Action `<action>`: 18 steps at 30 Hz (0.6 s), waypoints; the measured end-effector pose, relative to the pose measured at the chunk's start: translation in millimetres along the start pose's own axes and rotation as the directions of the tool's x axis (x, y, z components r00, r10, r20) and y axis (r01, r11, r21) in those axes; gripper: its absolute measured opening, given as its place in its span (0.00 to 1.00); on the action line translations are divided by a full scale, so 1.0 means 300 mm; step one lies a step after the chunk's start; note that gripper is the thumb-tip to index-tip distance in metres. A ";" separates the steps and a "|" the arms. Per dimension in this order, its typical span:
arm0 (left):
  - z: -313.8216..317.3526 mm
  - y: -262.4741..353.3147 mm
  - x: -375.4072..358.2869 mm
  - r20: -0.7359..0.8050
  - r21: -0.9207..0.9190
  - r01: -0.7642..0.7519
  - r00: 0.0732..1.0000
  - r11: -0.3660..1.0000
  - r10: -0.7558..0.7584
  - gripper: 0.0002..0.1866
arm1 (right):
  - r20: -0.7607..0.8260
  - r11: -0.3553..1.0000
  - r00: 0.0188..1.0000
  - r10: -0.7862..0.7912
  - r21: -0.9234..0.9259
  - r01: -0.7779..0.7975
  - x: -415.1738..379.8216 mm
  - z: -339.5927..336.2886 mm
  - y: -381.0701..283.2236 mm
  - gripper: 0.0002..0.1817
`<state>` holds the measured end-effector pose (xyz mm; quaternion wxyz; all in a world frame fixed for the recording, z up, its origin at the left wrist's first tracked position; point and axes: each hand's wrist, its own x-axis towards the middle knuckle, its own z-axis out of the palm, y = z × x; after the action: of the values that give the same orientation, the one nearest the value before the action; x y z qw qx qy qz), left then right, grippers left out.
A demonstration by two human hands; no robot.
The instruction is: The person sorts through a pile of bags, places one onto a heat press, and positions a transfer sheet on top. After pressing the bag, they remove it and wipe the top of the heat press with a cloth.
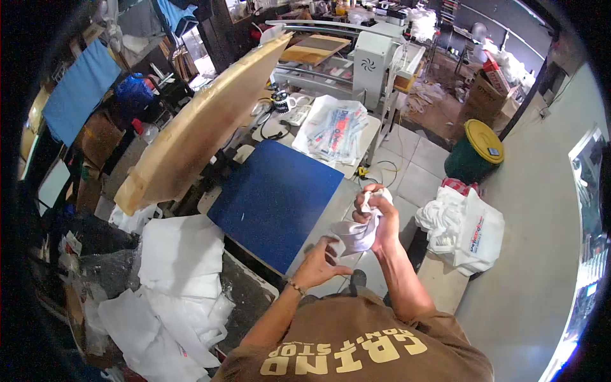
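Observation:
Bunched white cloth point(358, 235) hangs in front of my body, over the tiled floor. My right hand point(380, 216) is closed in a fist around its upper end. Beside the lower left end of the cloth, my left hand point(318, 264) has its fingers curved against the fabric and its thumb spread away. To the left of both hands lies a flat blue board point(273, 200), with nothing on top of it. Folds hide the full shape of the cloth.
A large tan panel point(203, 121) tilts up at the left. White fabric pieces point(181, 254) lie at lower left. Printed white bags point(334, 130) rest behind the blue board; more white bags point(468, 232) are stacked at right. A green bin point(471, 159) has a yellow lid.

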<state>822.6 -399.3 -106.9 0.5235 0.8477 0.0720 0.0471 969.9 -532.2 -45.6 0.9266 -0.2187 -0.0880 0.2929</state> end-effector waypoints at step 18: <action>-0.404 -0.011 -0.086 -0.510 0.123 -0.012 0.857 0.992 0.073 0.14 | -0.065 0.587 0.998 -0.012 -0.808 -0.046 0.240 0.072 0.410 0.19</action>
<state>778.0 -295.4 -55.7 0.4344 0.8347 0.1926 0.2784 960.1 -392.7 -80.0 0.7258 -0.6256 -0.1798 0.2225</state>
